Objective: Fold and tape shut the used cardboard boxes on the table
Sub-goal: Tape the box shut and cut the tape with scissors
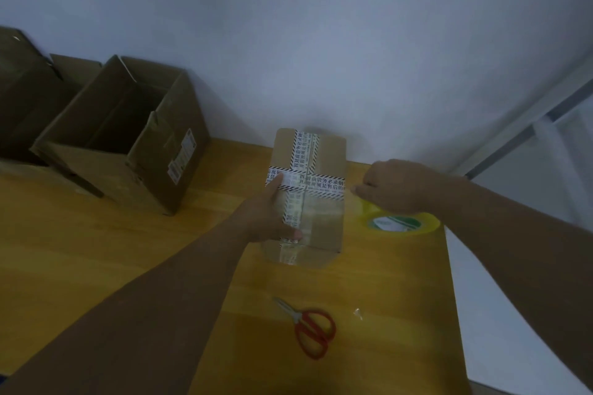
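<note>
Where the wooden table (96, 250) meets the white wall (321, 26), we find the small cardboard box (324, 228) standing with its flaps closed, roughly at the middle of the view. Two strips of white printed tape (305, 151) with striped borders cross on its top face, and one of them runs down over the near edge.

The left hand (272, 215) rests on the left part of the box top. Its fingers are released and held straight: the index finger (276, 181) lies along the cross strip, and the thumb (293, 232) presses near the front edge. It grasps nothing.

The right hand (394, 186) sits just beside the right side of the box, knuckles up. Its fingers are curled, with the fingertips close to the box's right edge. We cannot tell whether they pinch anything. Directly beneath this hand, the yellow tape roll (398, 224) lies on the table, near the box, its far rim hidden by the hand.

Nearer to us, the red-handled scissors (297, 317) lie flat on the table with the blades closed, well apart from the box. A small clear scrap (358, 313) lies to their right.

At the left, a large open box (96, 170) stands with its flaps raised, against the wall. Another brown box (29, 90) stands behind it at the frame edge.
</note>
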